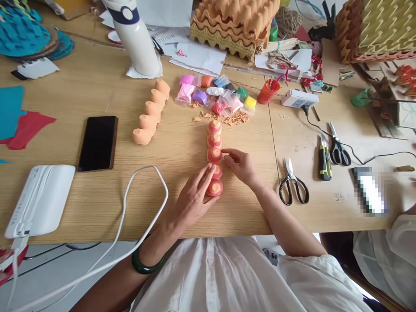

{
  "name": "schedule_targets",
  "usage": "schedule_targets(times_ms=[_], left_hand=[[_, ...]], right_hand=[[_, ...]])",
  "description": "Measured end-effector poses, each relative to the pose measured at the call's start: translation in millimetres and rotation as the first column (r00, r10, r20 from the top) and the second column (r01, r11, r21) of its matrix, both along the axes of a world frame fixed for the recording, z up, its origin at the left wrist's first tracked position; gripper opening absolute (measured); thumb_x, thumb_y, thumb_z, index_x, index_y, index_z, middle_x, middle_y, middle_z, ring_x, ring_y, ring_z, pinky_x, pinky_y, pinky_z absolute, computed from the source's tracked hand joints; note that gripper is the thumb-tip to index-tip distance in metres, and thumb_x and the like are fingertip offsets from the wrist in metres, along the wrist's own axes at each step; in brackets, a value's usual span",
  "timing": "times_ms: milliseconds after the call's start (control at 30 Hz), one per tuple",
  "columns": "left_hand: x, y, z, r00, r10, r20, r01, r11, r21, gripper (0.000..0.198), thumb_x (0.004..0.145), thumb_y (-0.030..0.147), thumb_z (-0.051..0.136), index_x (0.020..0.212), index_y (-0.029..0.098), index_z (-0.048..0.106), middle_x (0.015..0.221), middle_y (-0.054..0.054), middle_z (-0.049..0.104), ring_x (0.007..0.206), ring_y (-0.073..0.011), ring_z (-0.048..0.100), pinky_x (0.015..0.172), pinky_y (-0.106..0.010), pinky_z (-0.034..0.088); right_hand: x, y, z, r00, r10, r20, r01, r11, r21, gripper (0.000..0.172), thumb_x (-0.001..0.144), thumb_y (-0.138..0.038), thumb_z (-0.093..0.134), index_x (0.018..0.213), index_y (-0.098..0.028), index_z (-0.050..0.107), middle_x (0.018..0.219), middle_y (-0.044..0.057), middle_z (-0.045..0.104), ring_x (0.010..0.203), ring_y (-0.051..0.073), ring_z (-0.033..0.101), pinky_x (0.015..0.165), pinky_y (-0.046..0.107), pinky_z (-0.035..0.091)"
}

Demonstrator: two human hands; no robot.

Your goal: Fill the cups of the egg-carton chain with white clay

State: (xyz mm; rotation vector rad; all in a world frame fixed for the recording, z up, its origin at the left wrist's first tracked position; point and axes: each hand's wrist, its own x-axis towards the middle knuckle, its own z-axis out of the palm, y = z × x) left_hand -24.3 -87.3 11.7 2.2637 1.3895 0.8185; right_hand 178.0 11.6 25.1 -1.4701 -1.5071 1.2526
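A strip of egg-carton cups (214, 154) lies on the table in front of me, each cup ringed in pink with a pale orange tip. My left hand (193, 197) holds the strip from the left, its fingers across a cup near the middle and its thumb by the near end. From the other side, my right hand (239, 167) touches the strip's right edge with a bent index finger and thumb. Part of the strip is hidden under my left fingers. A plain orange strip of cups (151, 113) lies farther left, away from both hands.
Bags of coloured clay (199, 96) and orange scraps (237, 118) lie beyond the strip. To the right are black-handled scissors (293, 184) and a utility knife (324, 160). A phone (98, 143), a white power bank (40, 201) and its looping cable (165, 190) are left.
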Motion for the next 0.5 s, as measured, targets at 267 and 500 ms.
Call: schedule_targets(times_ms=[267, 500], left_hand=[[-9.4, -3.4, 4.8, 1.000, 0.011, -0.028, -0.012, 1.000, -0.025, 0.098, 0.099, 0.033, 0.076, 0.178, 0.034, 0.017, 0.169, -0.013, 0.054, 0.151, -0.0327, 0.060, 0.123, -0.045, 0.054], [-12.8, -4.7, 6.3, 0.999, -0.017, -0.036, 0.015, 0.999, -0.050, 0.096, 0.100, 0.032, 0.075, 0.177, 0.034, 0.018, 0.171, -0.013, 0.052, 0.154, -0.0339, 0.057, 0.127, -0.049, 0.051]], right_hand=[[9.2, -2.7, 10.3, 0.934, -0.135, -0.330, 0.093, 0.986, -0.140, 0.034, 0.076, -0.034, 0.077, 0.108, -0.020, 0.076, 0.098, 0.003, 0.071, 0.073, 0.013, 0.061, 0.061, 0.027, 0.054], [17.7, -0.3, 13.5, 0.805, -0.207, -0.556, 0.078, 0.966, -0.247, 0.047, 0.072, -0.039, 0.094, 0.111, -0.023, 0.073, 0.112, 0.006, 0.081, 0.097, 0.020, 0.078, 0.093, 0.039, 0.069]])
